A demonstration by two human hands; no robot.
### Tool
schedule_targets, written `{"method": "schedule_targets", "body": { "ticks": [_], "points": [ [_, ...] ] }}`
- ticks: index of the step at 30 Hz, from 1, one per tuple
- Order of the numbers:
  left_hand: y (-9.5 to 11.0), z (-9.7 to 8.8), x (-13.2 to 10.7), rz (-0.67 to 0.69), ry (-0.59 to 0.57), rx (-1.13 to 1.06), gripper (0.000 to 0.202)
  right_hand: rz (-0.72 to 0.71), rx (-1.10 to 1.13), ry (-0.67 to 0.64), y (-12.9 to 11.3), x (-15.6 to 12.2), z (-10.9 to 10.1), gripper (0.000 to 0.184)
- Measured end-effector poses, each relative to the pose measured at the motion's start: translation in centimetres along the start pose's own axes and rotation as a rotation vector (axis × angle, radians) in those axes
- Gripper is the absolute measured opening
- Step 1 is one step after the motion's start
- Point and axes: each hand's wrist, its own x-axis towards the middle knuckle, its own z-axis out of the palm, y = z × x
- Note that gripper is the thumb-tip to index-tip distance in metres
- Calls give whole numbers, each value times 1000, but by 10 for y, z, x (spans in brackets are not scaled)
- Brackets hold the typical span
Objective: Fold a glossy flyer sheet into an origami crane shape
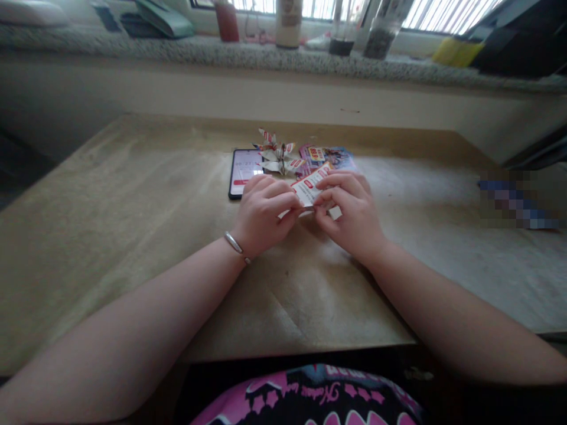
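Note:
Between my hands is a folded piece of printed paper point(310, 188), white with red and orange print. My left hand point(269, 206) pinches its near left edge, with a silver bangle on that wrist. On the other side my right hand point(349, 206) grips the paper's right part, fingertips pressed along the near edge. Just beyond stand folded paper cranes point(281, 159) made of similar printed paper; they overlap, so I cannot tell how many. A phone point(245, 167) with a lit screen lies partly behind my left hand.
Colourful printed sheets point(330, 158) lie behind my right hand on the wooden table point(133, 224). Far right is a blurred blue strip point(516, 203). Along the granite windowsill point(257, 56) stand a red container point(227, 22), a pale bottle point(289, 23) and several other items.

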Motion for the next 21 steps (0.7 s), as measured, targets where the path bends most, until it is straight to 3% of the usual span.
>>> {"method": "schedule_targets", "body": {
  "ticks": [14,21],
  "points": [
    [0,-1,2,34,-18,-25,16,-63,-37,1,-3,1,2,9],
    [-8,-6,4,59,-28,54,20,7,-74,-36,0,0,-4,7]
  ]
}}
